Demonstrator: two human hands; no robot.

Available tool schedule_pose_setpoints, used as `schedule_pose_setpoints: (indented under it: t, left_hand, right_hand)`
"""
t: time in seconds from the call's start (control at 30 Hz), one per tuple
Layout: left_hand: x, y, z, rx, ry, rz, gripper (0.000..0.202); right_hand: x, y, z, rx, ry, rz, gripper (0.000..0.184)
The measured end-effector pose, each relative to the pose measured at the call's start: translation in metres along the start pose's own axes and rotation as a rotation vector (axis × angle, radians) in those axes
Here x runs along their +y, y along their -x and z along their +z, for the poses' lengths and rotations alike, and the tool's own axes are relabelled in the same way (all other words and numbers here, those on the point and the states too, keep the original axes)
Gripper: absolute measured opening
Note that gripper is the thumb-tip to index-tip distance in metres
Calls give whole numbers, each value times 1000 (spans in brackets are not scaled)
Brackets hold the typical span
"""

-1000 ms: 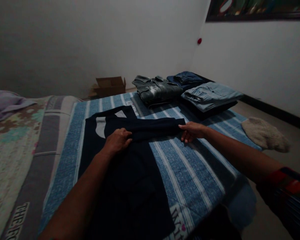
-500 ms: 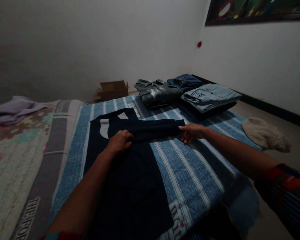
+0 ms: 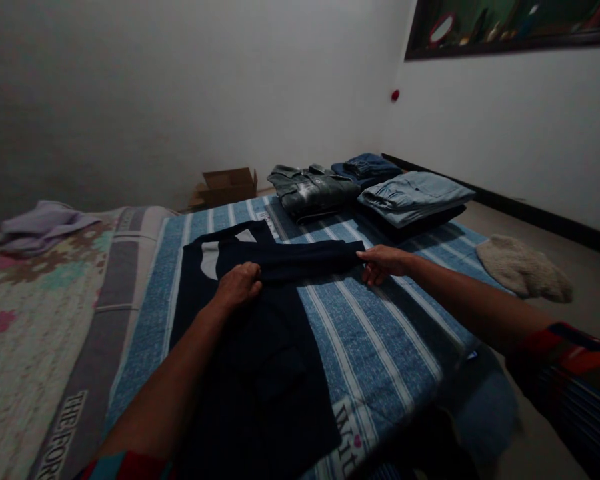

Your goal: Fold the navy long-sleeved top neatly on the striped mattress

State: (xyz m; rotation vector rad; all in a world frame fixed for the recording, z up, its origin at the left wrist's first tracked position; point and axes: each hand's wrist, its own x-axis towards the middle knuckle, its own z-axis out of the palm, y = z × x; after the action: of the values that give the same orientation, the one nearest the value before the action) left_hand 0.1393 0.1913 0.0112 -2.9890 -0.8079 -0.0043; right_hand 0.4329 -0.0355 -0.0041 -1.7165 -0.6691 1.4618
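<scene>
Black letters on a pale patch of the blue striped cloth [image 3: 380, 337] read "Wit", cut off at the cloth's near edge; another printed patch at its far end is too small to make out. On the grey border [image 3: 100, 313] of the floral bedding [image 3: 35, 347] at left stands "THE FOR", with the rest out of frame.

A navy garment [image 3: 260, 373] lies flat on the striped cloth, one sleeve [image 3: 310, 260] stretched out to the right. The hands are apart: the right hand [image 3: 383, 262] pinches the sleeve's end, while the left hand [image 3: 239, 287] rests with curled fingers near its base; whether it grips the fabric I cannot tell.

Folded clothes [image 3: 415, 198] sit in piles towards the far right, and a fuzzy beige item [image 3: 525, 268] lies at the cloth's right edge. Pale walls [image 3: 205, 87] meet behind. Beyond the far edge stands an open cardboard box [image 3: 227, 192], its contents hidden.
</scene>
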Motion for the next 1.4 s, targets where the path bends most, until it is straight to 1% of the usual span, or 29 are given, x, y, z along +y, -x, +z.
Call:
schedule_pose_setpoints:
  t: [0.1,0.17,0.3,0.33,0.43,0.5,0.67,0.8,0.9,1.03,1.13,1.2,1.27,1.33,1.4]
  left_hand:
    - [4,2,0,14,-28,-6,16]
    - [7,4,0,4,-72,-6,18]
    - [10,4,0,-23,-108,19,29]
    - [10,3,0,-32,-113,32,29]
    - [9,3,1,-57,-133,44,18]
    - [9,3,2,-35,-127,24,15]
    - [11,9,6,38,-89,-7,15]
    - [11,15,9,50,-72,5,14]
    - [10,17,11,54,-61,-4,14]
    - [12,19,13,64,-66,-36,14]
    - [13,20,12,70,-69,-60,13]
    - [14,21,12,69,-60,-65,14]
    - [14,22,12,62,-36,-61,18]
    - [14,23,12,60,-4,-49,28]
    - [14,23,13,66,20,-29,39]
  right_hand:
    - [1,-1,1,11,-4,-2,30]
    - [3,-2,0,12,-6,-1,30]
    - [5,-4,0,14,-10,-2,30]
    - [5,-4,0,15,-12,-1,30]
    - [6,-4,1,24,-22,1,28]
    - [7,-4,1,28,-30,0,27]
    - [8,-2,3,36,-41,-5,27]
    - [11,0,3,30,-43,-21,27]
    - [16,1,4,17,-50,-62,29]
    - [20,5,6,21,38,-87,34]
    - [14,11,2,-9,177,-76,39]
    - [5,16,-4,-22,277,-78,43]
    - [-8,18,-14,-4,349,-91,46]
    - [-21,15,-22,91,375,-112,48]
    - [-34,7,-26,254,378,-130,49]
